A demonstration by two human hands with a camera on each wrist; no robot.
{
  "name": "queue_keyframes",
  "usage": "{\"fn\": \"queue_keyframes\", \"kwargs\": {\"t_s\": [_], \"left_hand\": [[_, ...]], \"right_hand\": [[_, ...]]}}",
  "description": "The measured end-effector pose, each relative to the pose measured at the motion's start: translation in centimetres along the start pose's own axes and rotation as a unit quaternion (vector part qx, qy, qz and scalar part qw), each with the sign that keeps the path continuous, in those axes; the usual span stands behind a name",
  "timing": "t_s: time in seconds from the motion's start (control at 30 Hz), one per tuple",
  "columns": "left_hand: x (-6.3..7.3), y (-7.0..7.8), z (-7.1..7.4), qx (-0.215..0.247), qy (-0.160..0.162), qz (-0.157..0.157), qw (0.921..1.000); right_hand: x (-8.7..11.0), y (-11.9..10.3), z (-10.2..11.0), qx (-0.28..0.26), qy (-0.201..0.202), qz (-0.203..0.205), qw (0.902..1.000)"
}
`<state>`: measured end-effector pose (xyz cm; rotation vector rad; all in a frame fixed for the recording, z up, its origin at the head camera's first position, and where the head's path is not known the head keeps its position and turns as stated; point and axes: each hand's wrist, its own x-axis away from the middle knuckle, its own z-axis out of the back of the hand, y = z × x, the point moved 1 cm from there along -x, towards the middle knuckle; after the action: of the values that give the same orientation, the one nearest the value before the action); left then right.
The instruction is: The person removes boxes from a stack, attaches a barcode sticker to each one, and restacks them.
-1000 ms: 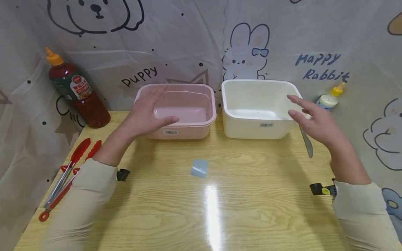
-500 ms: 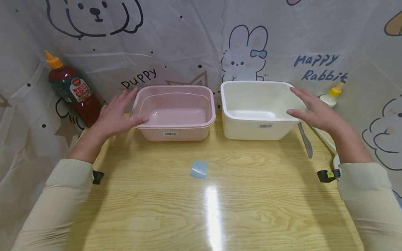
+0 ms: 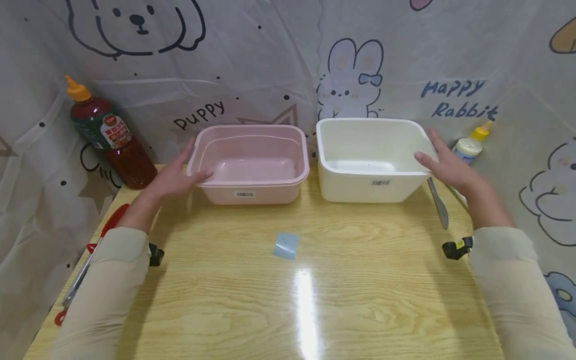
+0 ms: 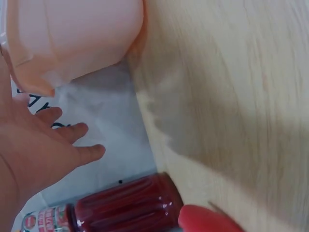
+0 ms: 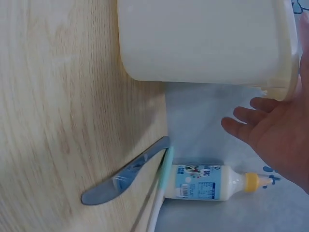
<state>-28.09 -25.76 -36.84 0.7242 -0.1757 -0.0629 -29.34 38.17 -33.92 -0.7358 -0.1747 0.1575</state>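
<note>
A pink plastic basin (image 3: 274, 193) stands at the back of the table, left of a taller white basin (image 3: 353, 189). My left hand (image 3: 172, 178) is at the pink basin's left end, thumb over the rim and fingers extended along the outside. In the left wrist view the fingers of that hand (image 4: 41, 152) are spread, just off the basin's wall. At the white basin's right end is my right hand (image 3: 450, 162), its thumb at the rim. The right wrist view shows its fingers (image 5: 236, 128) fairly straight beside the basin's outer wall. Both basins look empty inside.
A red sauce bottle (image 3: 130, 160) with an orange cap stands back left; red-handled tongs (image 3: 114, 220) lie in front of it. On the right are a table knife (image 3: 438, 205), a pale green-white stick (image 5: 161, 186) and a yellow-capped bottle (image 3: 468, 146). A blue square (image 3: 286, 245) lies mid-table.
My left hand has moved from over the pink basin out to its left end. The right hand has shifted slightly outward and lower to the white basin's right rim. The basins stay put.
</note>
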Motion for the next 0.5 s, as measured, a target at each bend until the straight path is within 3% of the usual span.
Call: {"fn": "queue_keyframes", "kwargs": {"t_s": [0.17,0.5], "left_hand": [[-0.5,0.2,-0.5,0.035,-0.001,-0.008,0.9994],[-1.0,0.9,-0.9,0.056,-0.003,0.000,0.9984]], "right_hand": [[-0.6,0.2,0.1,-0.022,-0.004,-0.018,0.9996],[-1.9,-0.2,0.1,-0.055,0.007,-0.079,0.9953]]}}
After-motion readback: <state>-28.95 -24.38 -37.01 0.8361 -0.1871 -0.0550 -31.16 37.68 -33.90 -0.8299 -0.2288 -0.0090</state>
